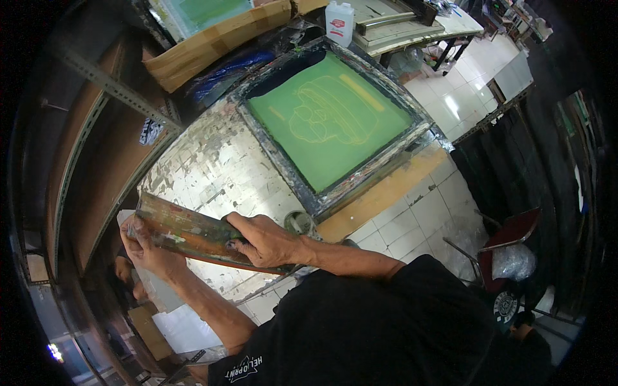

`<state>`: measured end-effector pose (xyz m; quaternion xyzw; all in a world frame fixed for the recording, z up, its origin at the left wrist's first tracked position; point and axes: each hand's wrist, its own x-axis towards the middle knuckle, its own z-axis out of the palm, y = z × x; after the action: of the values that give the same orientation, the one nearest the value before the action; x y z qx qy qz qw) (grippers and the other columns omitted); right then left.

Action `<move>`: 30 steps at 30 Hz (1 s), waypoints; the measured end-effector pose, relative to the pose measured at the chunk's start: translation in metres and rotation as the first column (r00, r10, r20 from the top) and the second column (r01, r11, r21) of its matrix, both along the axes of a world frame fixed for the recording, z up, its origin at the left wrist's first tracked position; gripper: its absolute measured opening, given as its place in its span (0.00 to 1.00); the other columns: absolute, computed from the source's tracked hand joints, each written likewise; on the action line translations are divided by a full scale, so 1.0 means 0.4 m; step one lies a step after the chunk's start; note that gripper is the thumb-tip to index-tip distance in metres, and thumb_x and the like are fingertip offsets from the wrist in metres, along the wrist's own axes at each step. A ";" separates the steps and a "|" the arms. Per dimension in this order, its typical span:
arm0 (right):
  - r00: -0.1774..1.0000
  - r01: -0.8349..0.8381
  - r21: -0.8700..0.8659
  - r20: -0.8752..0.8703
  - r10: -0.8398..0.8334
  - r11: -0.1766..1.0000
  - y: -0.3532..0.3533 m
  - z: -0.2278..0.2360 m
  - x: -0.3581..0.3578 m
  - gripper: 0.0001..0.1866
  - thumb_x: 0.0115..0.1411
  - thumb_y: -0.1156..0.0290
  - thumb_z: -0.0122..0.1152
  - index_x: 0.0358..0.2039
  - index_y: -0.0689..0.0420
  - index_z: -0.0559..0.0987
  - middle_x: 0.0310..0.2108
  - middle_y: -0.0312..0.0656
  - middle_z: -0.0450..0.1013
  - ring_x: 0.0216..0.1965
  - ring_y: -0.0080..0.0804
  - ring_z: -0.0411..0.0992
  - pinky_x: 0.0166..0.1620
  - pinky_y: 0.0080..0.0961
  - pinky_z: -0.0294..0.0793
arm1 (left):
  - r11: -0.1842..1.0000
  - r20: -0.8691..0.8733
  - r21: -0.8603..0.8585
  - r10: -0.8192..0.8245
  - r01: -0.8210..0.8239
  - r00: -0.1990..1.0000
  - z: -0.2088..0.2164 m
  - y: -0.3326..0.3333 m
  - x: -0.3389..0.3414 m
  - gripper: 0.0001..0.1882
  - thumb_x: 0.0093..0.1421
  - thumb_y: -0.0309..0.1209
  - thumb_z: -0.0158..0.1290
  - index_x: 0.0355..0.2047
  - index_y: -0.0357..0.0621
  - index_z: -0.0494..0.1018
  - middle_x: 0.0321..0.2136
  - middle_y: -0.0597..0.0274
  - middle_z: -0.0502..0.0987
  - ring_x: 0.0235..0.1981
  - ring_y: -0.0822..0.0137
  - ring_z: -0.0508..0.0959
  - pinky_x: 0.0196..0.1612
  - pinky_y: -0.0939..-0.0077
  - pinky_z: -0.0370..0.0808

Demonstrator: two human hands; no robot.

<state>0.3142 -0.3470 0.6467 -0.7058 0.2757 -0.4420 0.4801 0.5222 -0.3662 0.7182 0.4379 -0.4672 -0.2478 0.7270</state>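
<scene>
A wide screen-printing squeegee (187,225), its wooden body stained brown, green and orange, lies slantwise across both my hands above the near side of the worktable. My left hand (151,251) is closed on its left end. Toward the other end, my right hand (267,241) grips it from above, the thumb dark with stain. Beyond them rests a printing screen (277,145) with green mesh, faint yellow line art and a paint-crusted frame. By the frame's near corner stands a small round tub (299,222), partly hidden behind my right forearm.
The worktable (206,164) is white and heavily paint-flecked. Metal-framed shelves (96,128) rise on the left. Bent cardboard (219,45), blue plastic (238,71) and a white jug (339,24) are at the back. A dark red chair (512,228) stands at the right on the tiled floor.
</scene>
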 end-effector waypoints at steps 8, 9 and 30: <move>0.999 0.013 0.035 -0.049 -0.011 0.999 -0.067 -0.022 -0.130 0.19 0.54 0.76 0.58 0.46 0.64 0.65 0.25 0.62 0.70 0.30 0.64 0.71 0.30 0.48 0.67 | 0.995 -0.262 0.101 0.002 0.026 0.965 -0.077 -0.053 -0.090 0.16 0.68 0.39 0.44 0.43 0.38 0.69 0.40 0.57 0.75 0.40 0.65 0.76 0.46 0.69 0.75; 0.997 0.040 0.027 -0.075 -0.037 0.999 -0.068 -0.026 -0.141 0.20 0.53 0.76 0.58 0.46 0.64 0.65 0.25 0.62 0.70 0.30 0.64 0.71 0.30 0.48 0.67 | 0.987 -0.356 0.145 -0.009 0.064 0.934 -0.083 -0.068 -0.085 0.18 0.69 0.41 0.41 0.44 0.38 0.69 0.41 0.56 0.75 0.41 0.64 0.76 0.46 0.66 0.75; 0.969 -0.105 0.246 -0.192 0.155 0.964 0.137 -0.186 0.090 0.15 0.59 0.74 0.56 0.45 0.66 0.68 0.30 0.62 0.73 0.34 0.56 0.74 0.37 0.43 0.70 | 0.876 -0.529 0.393 0.465 -0.281 0.710 -0.317 0.181 0.105 0.17 0.68 0.34 0.41 0.50 0.33 0.66 0.44 0.49 0.73 0.44 0.55 0.76 0.48 0.61 0.75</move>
<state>0.3502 -0.2923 0.5725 -0.7038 0.3276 -0.2969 0.5561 0.5644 -0.2938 0.5915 0.5198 -0.0681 -0.2856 0.8022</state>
